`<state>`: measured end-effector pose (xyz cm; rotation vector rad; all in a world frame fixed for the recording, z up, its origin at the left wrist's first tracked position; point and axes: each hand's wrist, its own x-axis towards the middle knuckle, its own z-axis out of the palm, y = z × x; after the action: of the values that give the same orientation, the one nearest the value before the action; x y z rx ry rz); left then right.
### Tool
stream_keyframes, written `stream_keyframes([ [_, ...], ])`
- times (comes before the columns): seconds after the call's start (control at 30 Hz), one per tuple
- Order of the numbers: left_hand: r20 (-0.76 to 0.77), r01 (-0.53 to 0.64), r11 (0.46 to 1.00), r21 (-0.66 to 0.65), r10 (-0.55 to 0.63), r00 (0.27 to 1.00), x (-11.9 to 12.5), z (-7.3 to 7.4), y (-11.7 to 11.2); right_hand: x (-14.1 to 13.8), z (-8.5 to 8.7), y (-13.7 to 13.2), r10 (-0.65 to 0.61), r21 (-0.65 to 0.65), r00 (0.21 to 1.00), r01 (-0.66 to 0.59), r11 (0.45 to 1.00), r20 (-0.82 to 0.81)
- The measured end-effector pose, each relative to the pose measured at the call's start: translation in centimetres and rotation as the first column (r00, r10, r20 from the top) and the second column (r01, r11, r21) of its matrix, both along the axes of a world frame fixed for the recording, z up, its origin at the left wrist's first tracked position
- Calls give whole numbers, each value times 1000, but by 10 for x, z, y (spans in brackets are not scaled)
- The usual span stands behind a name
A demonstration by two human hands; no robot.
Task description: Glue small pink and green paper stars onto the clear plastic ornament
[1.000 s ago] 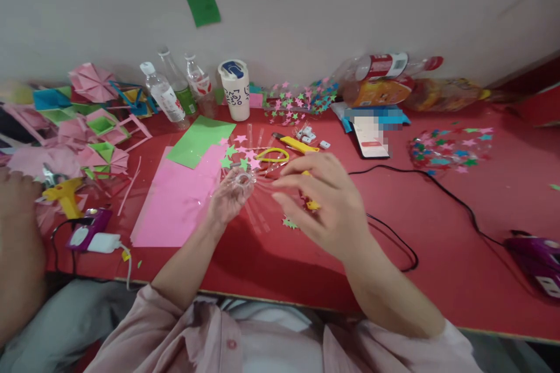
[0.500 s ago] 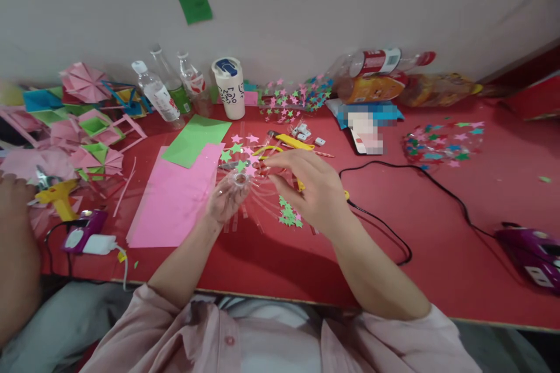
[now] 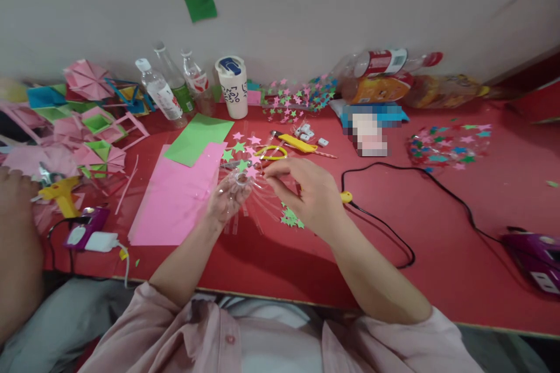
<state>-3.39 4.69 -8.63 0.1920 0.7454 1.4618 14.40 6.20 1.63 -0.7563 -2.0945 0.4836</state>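
Over the red table (image 3: 455, 280), the left hand (image 3: 224, 203) curls its fingers about a clear plastic piece (image 3: 242, 179) whose strips fan out, some tipped with pink and green stars; at their right, the right hand (image 3: 315, 192) has thumb and forefinger brought together, on what I cannot tell. Green stars (image 3: 292, 217) lie just beside that hand; leftward a green sheet (image 3: 196, 137) overlaps a pink sheet (image 3: 170, 210). Farther back, bottles (image 3: 164, 99) and a white cup (image 3: 237, 99) stand near the grey wall (image 3: 350, 6), which bears a green square (image 3: 199, 2)
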Motion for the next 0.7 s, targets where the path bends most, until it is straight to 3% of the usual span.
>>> stream_keyframes([
  [0.37, -1, -7, 1000, -13, 7, 1000, -2, -4, 0, 0, 2, -3, 8, -108, 999, -13, 994, -44],
  [0.7, 21, 0, 1000, 26, -1, 1000, -3, -6, -1, -2, -1, -5, -64, -10, 997, 63, 998, -39],
])
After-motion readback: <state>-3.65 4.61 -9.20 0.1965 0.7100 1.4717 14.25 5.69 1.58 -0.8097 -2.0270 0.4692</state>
